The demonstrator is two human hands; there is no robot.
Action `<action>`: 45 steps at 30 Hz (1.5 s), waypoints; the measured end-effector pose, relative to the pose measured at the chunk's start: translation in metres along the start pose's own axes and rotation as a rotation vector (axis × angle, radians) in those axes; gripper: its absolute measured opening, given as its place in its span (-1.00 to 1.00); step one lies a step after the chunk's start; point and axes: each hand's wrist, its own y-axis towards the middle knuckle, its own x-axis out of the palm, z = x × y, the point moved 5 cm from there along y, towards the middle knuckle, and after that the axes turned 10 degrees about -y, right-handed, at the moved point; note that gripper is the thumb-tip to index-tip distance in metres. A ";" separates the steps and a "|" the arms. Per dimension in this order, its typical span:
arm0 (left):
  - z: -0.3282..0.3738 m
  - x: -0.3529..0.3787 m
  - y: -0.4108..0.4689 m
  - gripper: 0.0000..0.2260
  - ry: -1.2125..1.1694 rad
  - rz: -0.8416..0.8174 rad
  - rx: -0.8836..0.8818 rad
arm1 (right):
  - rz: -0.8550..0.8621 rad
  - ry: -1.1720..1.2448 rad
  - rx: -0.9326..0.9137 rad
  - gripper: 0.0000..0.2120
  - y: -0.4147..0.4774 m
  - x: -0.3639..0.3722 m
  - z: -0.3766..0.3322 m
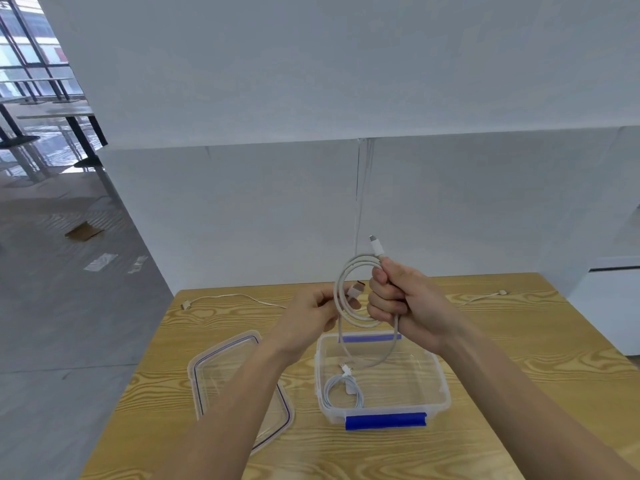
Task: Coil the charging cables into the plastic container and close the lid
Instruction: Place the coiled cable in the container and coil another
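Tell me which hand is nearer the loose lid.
Left. The left hand is just right of the lid; the right hand is farther right, above the container.

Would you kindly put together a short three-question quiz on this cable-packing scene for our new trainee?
1. True or false: the lid is already on the container.
2. What does the right hand grip? A) the lid B) a looped white cable C) a blue clip
3. How many coiled cables already lie inside the container?
Key: 1 false, the lid lies on the table beside the container; 2 B; 3 one coiled cable.
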 end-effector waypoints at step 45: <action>0.030 -0.051 0.002 -0.90 -0.072 0.192 0.034 | -0.020 -0.204 0.112 -0.61 0.014 0.007 -0.010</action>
